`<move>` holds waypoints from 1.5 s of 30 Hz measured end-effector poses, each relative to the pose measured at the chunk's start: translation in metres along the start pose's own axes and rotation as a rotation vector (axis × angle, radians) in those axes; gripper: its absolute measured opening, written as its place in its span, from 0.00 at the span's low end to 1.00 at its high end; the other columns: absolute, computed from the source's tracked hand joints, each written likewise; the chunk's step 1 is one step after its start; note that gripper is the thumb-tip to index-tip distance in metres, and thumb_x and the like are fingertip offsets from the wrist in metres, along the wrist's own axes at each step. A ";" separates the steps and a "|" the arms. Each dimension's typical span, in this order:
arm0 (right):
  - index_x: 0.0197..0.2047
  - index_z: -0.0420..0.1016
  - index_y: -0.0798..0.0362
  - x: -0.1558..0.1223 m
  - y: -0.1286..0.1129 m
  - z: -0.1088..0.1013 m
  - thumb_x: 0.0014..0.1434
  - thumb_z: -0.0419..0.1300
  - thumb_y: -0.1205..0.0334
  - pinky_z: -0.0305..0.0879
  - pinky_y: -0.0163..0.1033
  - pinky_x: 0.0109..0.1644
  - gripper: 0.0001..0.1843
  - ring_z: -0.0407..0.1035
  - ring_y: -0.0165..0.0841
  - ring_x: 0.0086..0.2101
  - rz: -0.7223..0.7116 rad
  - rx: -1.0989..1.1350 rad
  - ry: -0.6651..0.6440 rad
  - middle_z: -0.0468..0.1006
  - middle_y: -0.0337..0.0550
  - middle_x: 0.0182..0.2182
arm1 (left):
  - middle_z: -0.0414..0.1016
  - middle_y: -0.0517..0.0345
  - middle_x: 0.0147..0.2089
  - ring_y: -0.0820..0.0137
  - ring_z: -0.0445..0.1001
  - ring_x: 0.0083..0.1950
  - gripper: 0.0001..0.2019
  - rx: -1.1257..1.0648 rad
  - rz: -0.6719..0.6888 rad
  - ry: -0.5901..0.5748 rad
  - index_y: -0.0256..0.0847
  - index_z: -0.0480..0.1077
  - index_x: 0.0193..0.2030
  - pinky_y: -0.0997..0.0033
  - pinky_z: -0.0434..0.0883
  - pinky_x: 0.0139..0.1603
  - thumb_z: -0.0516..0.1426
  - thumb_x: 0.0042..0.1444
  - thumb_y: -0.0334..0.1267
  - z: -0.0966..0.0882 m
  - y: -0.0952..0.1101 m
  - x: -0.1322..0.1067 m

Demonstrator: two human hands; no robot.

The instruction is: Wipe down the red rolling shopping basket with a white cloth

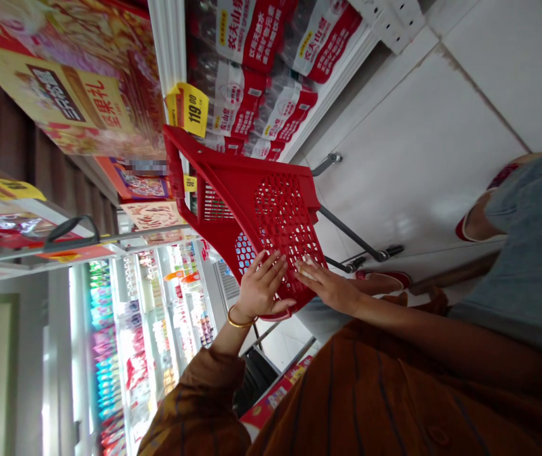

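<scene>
The picture is turned on its side, with the floor at the right. A red plastic shopping basket (271, 202) sits on a grey wheeled frame (351, 237). My left hand (259, 288), with a gold bangle at the wrist, lies on the basket's perforated side with its fingers spread. My right hand (330, 288) lies flat against the same side just beside it, fingers stretched out. Neither hand grips anything. Both arms come out of brown striped sleeves (347, 392).
Packs of bottled water with red-and-white labels (261, 82) fill the shelf behind the basket, next to a yellow price tag (190, 107). Gift boxes (76, 76) lie at the upper left, lit drink coolers (147, 329) at the lower left. A denim skirt (532, 253), red shoes and white floor tiles (423, 139) lie to the right.
</scene>
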State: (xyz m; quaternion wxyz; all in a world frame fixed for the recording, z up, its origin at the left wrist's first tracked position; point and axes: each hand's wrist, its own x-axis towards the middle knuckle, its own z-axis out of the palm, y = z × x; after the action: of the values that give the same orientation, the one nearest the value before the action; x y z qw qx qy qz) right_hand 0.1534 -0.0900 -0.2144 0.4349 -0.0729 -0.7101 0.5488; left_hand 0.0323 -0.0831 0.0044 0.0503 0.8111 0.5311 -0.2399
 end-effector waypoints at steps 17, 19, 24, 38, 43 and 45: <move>0.68 0.57 0.43 0.022 0.017 0.014 0.67 0.53 0.66 0.47 0.63 0.69 0.27 0.29 0.44 0.70 0.024 0.240 0.100 0.39 0.45 0.72 | 0.76 0.42 0.56 0.53 0.70 0.62 0.35 -0.051 0.077 -0.052 0.35 0.69 0.59 0.45 0.62 0.65 0.41 0.61 0.61 0.024 -0.026 -0.004; 0.65 0.61 0.43 0.021 0.018 0.017 0.66 0.56 0.63 0.48 0.64 0.68 0.26 0.32 0.46 0.70 0.051 0.252 0.110 0.41 0.46 0.72 | 0.75 0.42 0.57 0.53 0.69 0.63 0.35 -0.047 0.073 -0.044 0.34 0.68 0.59 0.44 0.61 0.65 0.40 0.62 0.60 0.024 -0.026 -0.003; 0.69 0.54 0.44 0.021 0.019 0.026 0.68 0.49 0.68 0.61 0.53 0.66 0.28 0.52 0.38 0.66 0.101 0.297 0.209 0.62 0.49 0.65 | 0.74 0.41 0.58 0.53 0.68 0.64 0.36 -0.046 0.087 -0.061 0.33 0.66 0.61 0.45 0.61 0.66 0.40 0.62 0.60 0.023 -0.026 -0.003; 0.71 0.47 0.43 0.036 0.022 0.021 0.69 0.43 0.71 0.59 0.52 0.68 0.30 0.52 0.36 0.67 0.308 0.313 0.273 0.61 0.48 0.66 | 0.75 0.36 0.56 0.53 0.69 0.63 0.37 -0.040 0.058 -0.008 0.27 0.61 0.64 0.47 0.64 0.64 0.37 0.63 0.58 0.023 -0.022 -0.002; 0.72 0.44 0.44 0.027 0.006 0.019 0.67 0.42 0.76 0.59 0.52 0.68 0.33 0.51 0.36 0.67 0.191 0.280 0.247 0.61 0.49 0.66 | 0.73 0.36 0.58 0.54 0.63 0.68 0.38 -0.004 0.041 -0.015 0.26 0.58 0.66 0.49 0.60 0.67 0.36 0.64 0.58 0.022 -0.020 -0.002; 0.72 0.43 0.45 0.025 -0.002 0.018 0.67 0.43 0.76 0.59 0.51 0.67 0.34 0.51 0.36 0.66 0.137 0.274 0.230 0.61 0.50 0.66 | 0.72 0.35 0.59 0.54 0.62 0.68 0.39 -0.001 0.030 -0.023 0.27 0.58 0.66 0.49 0.59 0.67 0.36 0.64 0.59 0.022 -0.019 -0.003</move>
State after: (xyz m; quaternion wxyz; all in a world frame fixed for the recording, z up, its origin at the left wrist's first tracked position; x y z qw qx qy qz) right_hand 0.1260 -0.0886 -0.1998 0.4805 -0.1234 -0.5679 0.6568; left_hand 0.0070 -0.0843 -0.0101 0.0604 0.8162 0.5183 -0.2482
